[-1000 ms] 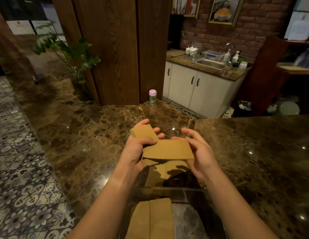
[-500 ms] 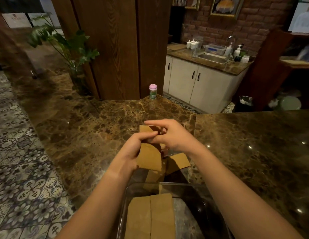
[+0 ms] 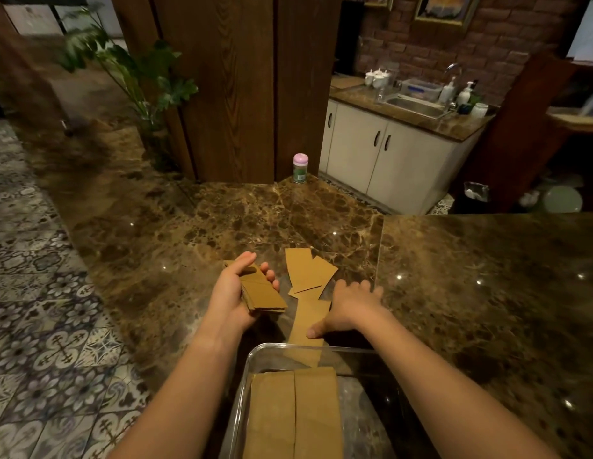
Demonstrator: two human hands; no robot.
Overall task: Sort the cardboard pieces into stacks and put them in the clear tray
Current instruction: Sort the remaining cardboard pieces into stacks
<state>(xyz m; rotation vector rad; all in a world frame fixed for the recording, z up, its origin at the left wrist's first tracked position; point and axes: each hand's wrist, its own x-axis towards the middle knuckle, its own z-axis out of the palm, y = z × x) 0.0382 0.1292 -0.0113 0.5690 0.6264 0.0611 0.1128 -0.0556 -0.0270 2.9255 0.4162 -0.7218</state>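
Note:
My left hand (image 3: 233, 296) grips a small stack of brown cardboard pieces (image 3: 262, 291) above the marble counter. Several loose cardboard pieces (image 3: 308, 271) lie fanned out on the counter just beyond my hands. My right hand (image 3: 349, 306) lies palm down with fingers spread, its thumb on a long cardboard piece (image 3: 308, 321) that reaches to the clear tray (image 3: 252, 356). Inside the tray, two cardboard stacks (image 3: 295, 412) sit side by side at its left.
The brown marble counter (image 3: 470, 293) stretches wide to the right and back. A small pink-lidded bottle (image 3: 300, 168) stands at the far edge by a wooden pillar (image 3: 228, 87). The patterned tile floor (image 3: 33, 309) drops away on the left.
My hands have separated. The left keeps the gathered stack and has moved left; the right has let go and dropped flat onto the long piece on the counter.

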